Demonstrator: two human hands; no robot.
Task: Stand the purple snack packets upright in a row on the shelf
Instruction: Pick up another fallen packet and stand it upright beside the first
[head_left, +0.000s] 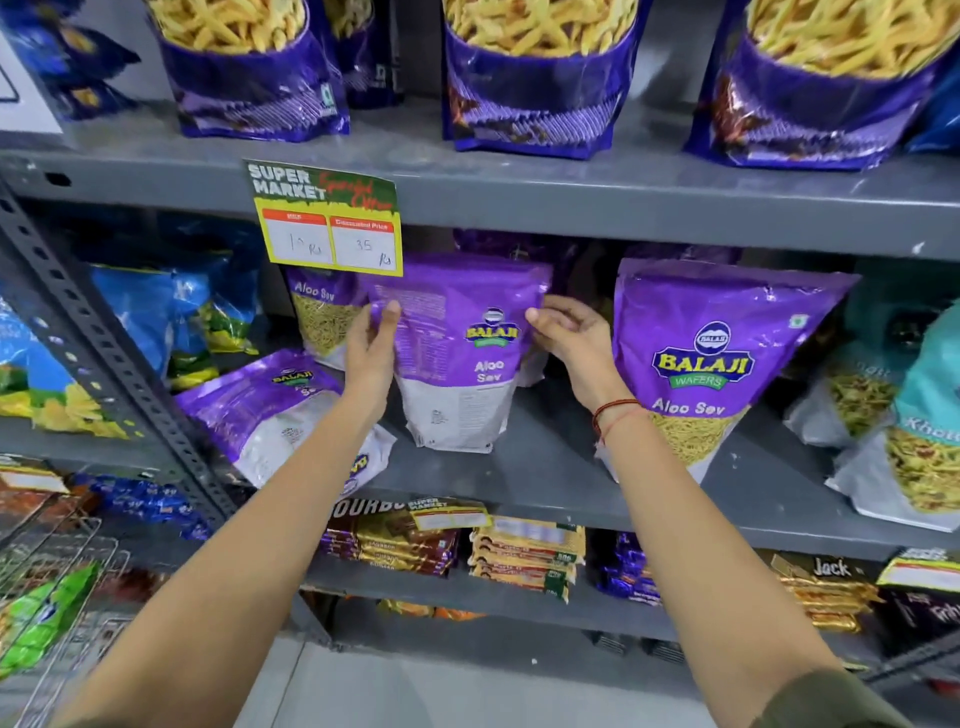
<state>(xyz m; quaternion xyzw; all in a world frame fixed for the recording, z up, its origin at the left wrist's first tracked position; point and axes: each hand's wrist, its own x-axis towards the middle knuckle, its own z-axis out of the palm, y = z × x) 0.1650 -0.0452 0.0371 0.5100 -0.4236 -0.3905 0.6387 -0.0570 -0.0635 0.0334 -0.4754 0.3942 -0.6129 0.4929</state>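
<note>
You are steadying one purple packet (457, 353) in the middle of the frame, and the way you are holding it looks meant to keep it balanced on its base while it is settling on the grey shelf (545, 467). Your left hand (371, 348) is pressing flat against the packet's left edge, thumb lying over the front and the other fingers passing behind. Your right hand (569, 338) is curling loosely at the right edge with the fingertips touching the side; whether it is actually pinching the film or only bracing it, I cannot tell. The packet is showing its back panel, so it is probably still needing a turn to match the front-facing upright packet (711, 364) standing just right of your right wrist. Two fallen packets (270, 405) are lying tilted at centre left, overlapping each other, likely waiting for their turn. Another packet (322, 317) behind your left hand is being partly covered by the yellow price tag (327, 221), and more purple packs deeper in the shelf are sitting in shadow, too dark to count.
</note>
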